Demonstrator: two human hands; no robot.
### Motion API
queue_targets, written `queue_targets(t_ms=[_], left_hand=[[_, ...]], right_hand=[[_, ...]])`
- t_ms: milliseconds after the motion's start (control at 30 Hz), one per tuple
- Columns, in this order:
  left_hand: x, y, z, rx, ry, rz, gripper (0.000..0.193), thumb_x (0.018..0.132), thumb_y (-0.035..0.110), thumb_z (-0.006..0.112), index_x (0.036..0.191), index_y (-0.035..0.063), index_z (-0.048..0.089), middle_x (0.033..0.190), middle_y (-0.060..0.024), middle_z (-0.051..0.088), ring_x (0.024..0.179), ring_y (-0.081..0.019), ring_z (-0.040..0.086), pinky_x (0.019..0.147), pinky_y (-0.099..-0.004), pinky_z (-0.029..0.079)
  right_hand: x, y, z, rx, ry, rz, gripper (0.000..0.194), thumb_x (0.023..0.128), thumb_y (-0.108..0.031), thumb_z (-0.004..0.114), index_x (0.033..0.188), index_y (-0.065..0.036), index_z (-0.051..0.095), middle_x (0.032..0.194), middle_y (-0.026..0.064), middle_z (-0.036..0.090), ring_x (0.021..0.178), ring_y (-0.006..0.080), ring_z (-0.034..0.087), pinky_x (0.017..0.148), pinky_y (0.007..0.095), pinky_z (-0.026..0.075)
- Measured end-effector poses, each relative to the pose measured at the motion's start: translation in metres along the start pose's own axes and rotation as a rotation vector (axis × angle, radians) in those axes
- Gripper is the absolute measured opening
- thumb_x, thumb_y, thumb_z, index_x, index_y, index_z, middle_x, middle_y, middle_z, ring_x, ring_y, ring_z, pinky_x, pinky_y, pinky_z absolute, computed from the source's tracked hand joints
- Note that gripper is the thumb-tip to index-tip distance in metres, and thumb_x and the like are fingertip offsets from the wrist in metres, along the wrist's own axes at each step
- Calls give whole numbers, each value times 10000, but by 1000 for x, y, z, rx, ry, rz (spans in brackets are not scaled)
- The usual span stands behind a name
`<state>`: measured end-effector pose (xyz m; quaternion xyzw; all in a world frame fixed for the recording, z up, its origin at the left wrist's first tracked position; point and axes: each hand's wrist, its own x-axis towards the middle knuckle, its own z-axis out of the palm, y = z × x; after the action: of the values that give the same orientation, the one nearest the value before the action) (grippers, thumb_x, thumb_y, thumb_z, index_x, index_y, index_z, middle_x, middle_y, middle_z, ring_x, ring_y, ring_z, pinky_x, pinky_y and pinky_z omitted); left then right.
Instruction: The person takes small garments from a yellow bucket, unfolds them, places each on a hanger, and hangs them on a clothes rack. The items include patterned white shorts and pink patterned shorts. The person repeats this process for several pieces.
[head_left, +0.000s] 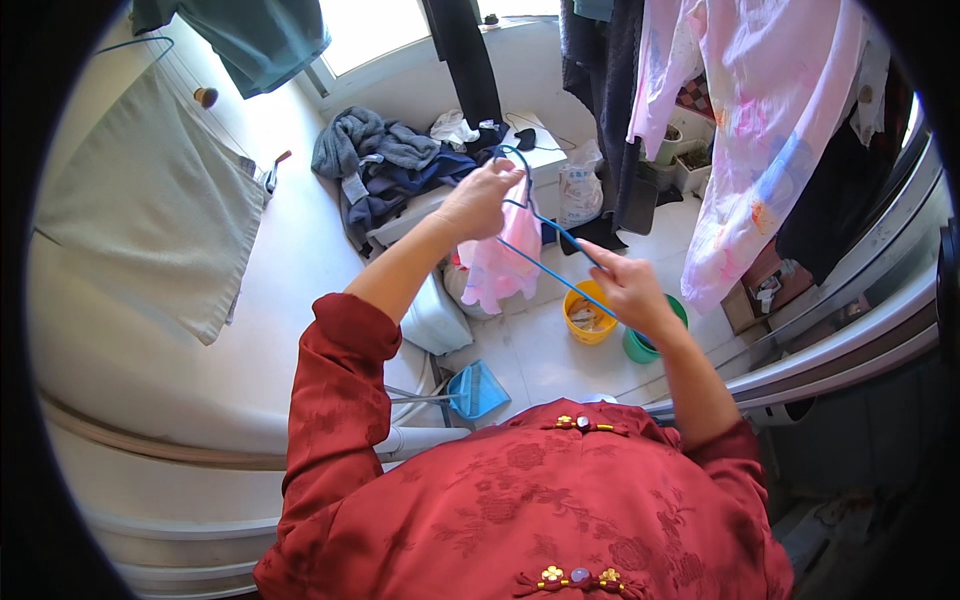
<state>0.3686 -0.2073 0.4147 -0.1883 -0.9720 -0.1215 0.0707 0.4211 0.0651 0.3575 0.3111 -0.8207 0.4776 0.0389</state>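
Observation:
My left hand (480, 196) is closed at the top of a small pink garment (510, 259), which hangs down below the fingers. A blue clothes hanger (551, 223) slants across in front of me, its hook end close by my left fingers. Whether those fingers also grip the hanger is hidden. Its other end is in my right hand (634, 289), with the index finger stretched along the upper bar. Part of the garment lies behind my left hand and the hanger.
Grey and dark clothes (382, 154) are heaped at the back left. Yellow bucket (590, 315) and green bucket (641, 346) stand on the tiled floor beyond my right forearm. A blue dustpan (476, 390) lies nearer. Pink patterned clothing (757, 135) hangs at right, a beige cloth (165, 202) at left.

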Motion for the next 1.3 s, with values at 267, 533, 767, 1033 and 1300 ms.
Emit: queue_targets(t_ms=[267,533,767,1033,1300], left_hand=[[12,31,-36,-18,60,253,250,849,266,644,936,31,634,858,-138,619,894,-312,577,777,-414,467],[24,37,-49,-78,31,412,366,974,318,537,745,33,562,723,-112,540,743,-308,576,674,-413,446],[16,16,-49,-260,255,421,299,974,254,547,808,9,593,714,-141,548,645,-311,553,598,-396,434],[3,-22,-42,-311,351,147,296,983,218,533,812,-21,570,653,-100,512,579,-194,456,578,-314,417],[-7,-50,-27,-269,389,73,296,976,218,562,809,-26,579,657,-161,560,565,-284,495,573,-334,444]], right_hand=[[9,36,24,649,30,102,370,942,12,551,1309,-38,565,680,-62,481,541,12,390,480,187,303],[9,66,23,789,-344,192,509,1026,-452,391,1333,-89,571,870,-31,520,689,68,443,637,230,387],[-7,85,19,-138,-46,-178,308,878,-87,615,1183,-118,641,1091,177,666,1007,324,650,822,385,522],[-16,73,-7,-430,113,-261,131,803,-97,701,933,-112,712,954,88,680,872,291,642,755,394,529],[18,74,-27,-439,165,-405,126,783,-81,713,908,-74,708,860,97,666,864,302,615,768,390,515]])
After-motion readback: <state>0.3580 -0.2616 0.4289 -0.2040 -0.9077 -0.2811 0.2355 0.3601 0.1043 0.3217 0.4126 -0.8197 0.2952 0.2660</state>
